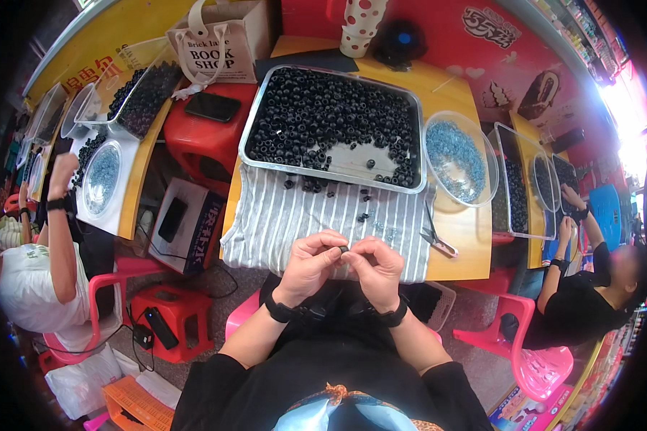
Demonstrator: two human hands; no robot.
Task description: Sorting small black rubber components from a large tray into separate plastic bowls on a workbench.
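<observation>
My left hand (310, 263) and my right hand (377, 267) meet over the near edge of a grey-and-white striped cloth (266, 215). Thumbs and forefingers of both are pinched around a small black bead (343, 248), mostly covered by the fingertips. Beyond them stands a clear tray (323, 174) heaped with round black beads (302, 108). Loose black beads (363, 217) and a few small pale-blue clear pieces (389, 233) lie on the cloth. To the right of my hands rests a pair of scissors (442, 245).
A round clear tub (493, 172) of pale-blue pieces stands right of the tray. A spotted cup (359, 29) and a dark round device (400, 44) are behind. A phone (213, 107) lies on a red stool at left. People sit at tables on both sides.
</observation>
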